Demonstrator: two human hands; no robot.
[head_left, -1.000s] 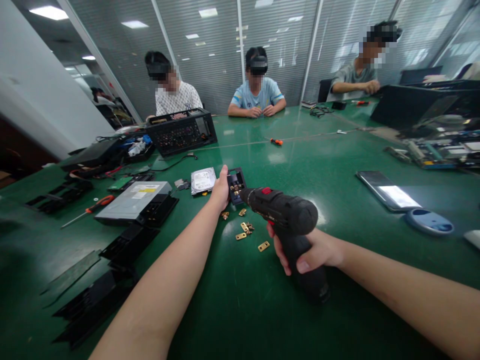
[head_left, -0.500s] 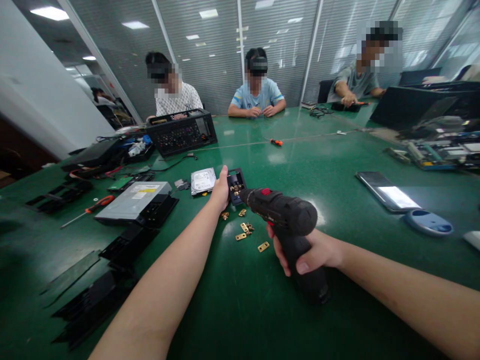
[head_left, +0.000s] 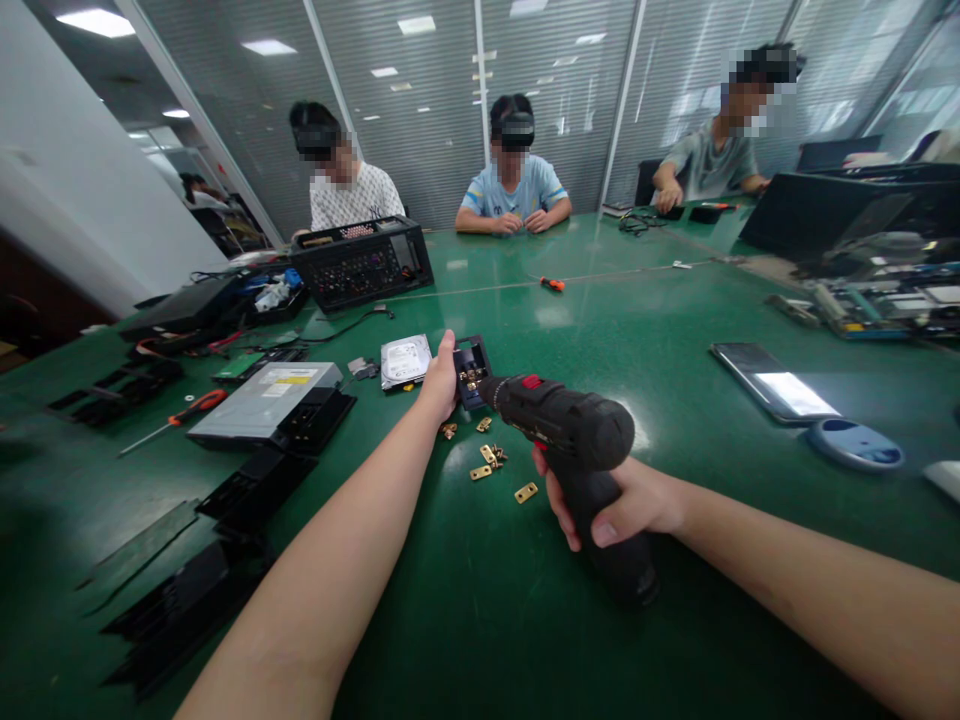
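On a green tabletop [head_left: 480,620], a person's two bare hands work well apart. The left hand [head_left: 441,380] grips the left side of a small black box [head_left: 472,357], thumb up, its other fingers hidden. The right hand [head_left: 637,505] is wrapped around the handle of a black power drill [head_left: 566,420]. The box lies beyond and to the left of the right hand, so the left hand is nearer; its long axis runs roughly from near edge to far edge. The drill's barrel slants across that axis, nose meeting the box's right side in view; whether the bit touches cannot be told. Small brass plates [head_left: 481,473] lie loose between box and near edge. A hard drive [head_left: 405,362] sits just beside the left hand, toward the left edge.
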